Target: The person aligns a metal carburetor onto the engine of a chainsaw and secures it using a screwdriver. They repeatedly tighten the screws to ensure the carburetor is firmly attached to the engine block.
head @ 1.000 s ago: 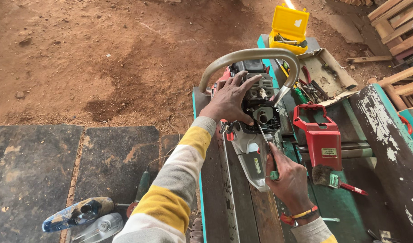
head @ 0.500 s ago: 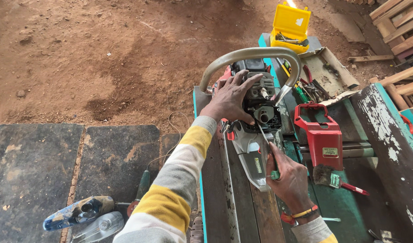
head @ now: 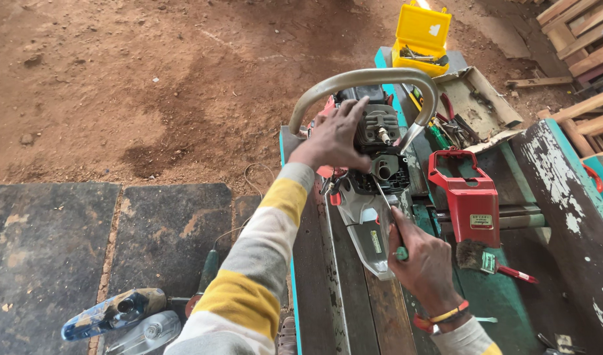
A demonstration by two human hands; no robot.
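Note:
A partly stripped chainsaw engine point(head: 379, 141) with a curved grey handle bar point(head: 364, 80) lies on a green workbench point(head: 485, 289). My left hand point(head: 333, 137) rests flat on the engine's left side, fingers spread against the cylinder. My right hand point(head: 423, 260) grips a screwdriver point(head: 388, 213) with a green-tipped handle; its thin shaft points up into the engine near the exhaust port. My striped grey and yellow sleeve point(head: 255, 263) crosses the foreground.
A red chainsaw cover point(head: 471, 194) lies right of the engine, a paintbrush point(head: 488, 263) below it. A yellow toolbox point(head: 421, 36) and a cardboard tray of tools point(head: 469, 108) sit at the bench's far end. Bottles point(head: 111, 314) lie on dark mats point(head: 84, 236); dirt floor beyond.
Both hands stay on the engine and screwdriver. The view has shifted slightly; the screwdriver remains aimed at the engine.

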